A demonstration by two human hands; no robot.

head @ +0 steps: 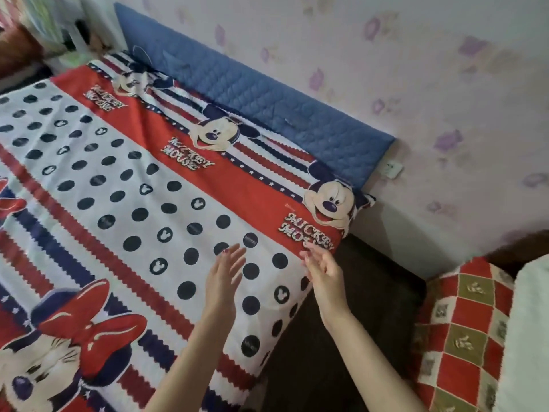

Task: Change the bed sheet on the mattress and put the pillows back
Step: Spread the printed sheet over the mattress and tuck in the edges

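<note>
The bed sheet [142, 203], printed with dots, stripes and cartoon mice, is spread flat over the mattress, its far edge met by the blue quilted headboard [252, 87]. Both hands are held above the sheet's near right corner, nothing gripped. The left hand [224, 275] is stretched forward, palm turned inward, fingers loosely spread. The right hand [322, 269] is raised beside it at the sheet's right edge, fingers extended and apart.

Blue quilted pad [252, 84] against floral wallpaper [416, 69]; wall socket [392, 169]; checkered red-green cloth [463, 331] at right.
</note>
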